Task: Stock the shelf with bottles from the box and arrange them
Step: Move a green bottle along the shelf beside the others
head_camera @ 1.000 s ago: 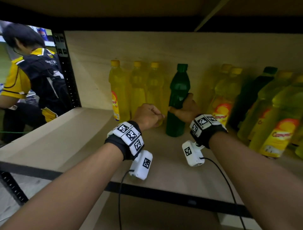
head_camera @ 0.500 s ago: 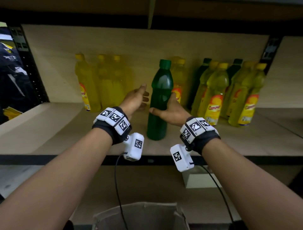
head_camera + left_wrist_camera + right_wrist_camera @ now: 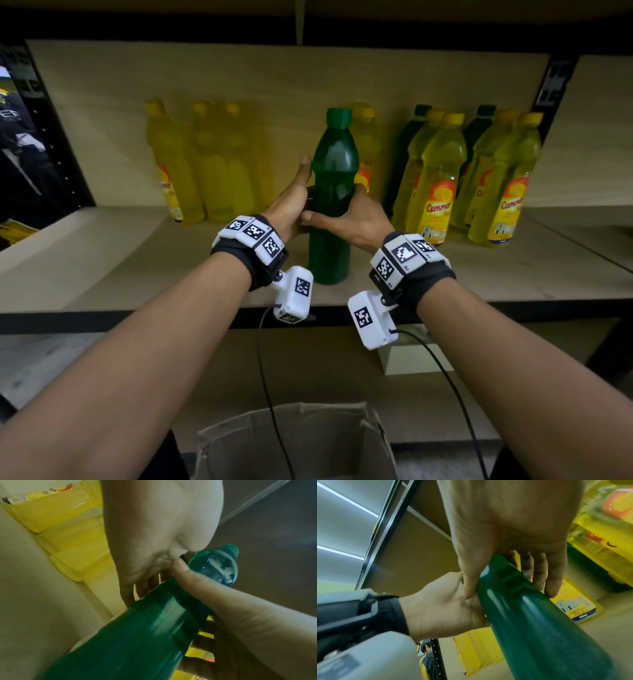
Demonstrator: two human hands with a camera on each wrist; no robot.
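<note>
A dark green bottle point(image 3: 334, 192) stands upright on the wooden shelf point(image 3: 102, 267), a little behind its front edge. My right hand point(image 3: 342, 217) grips its waist from the right, with the thumb across the front and the fingers point(image 3: 537, 574) curled round the back. My left hand point(image 3: 298, 195) lies flat against the bottle's left side, fingers straight and pointing up. In the left wrist view the green bottle point(image 3: 137, 635) runs between both palms. The cardboard box point(image 3: 294, 442) sits open below, between my forearms.
Yellow bottles point(image 3: 178, 171) stand in a row at the back left. More labelled yellow bottles point(image 3: 438, 185) and two dark green ones point(image 3: 411, 137) crowd the right. The shelf's left part is bare board. A small white box point(image 3: 411, 359) sits under the shelf.
My left hand has moved from a fist beside the bottle, through an open reach, to flat against its left side. The right hand has kept its grip.
</note>
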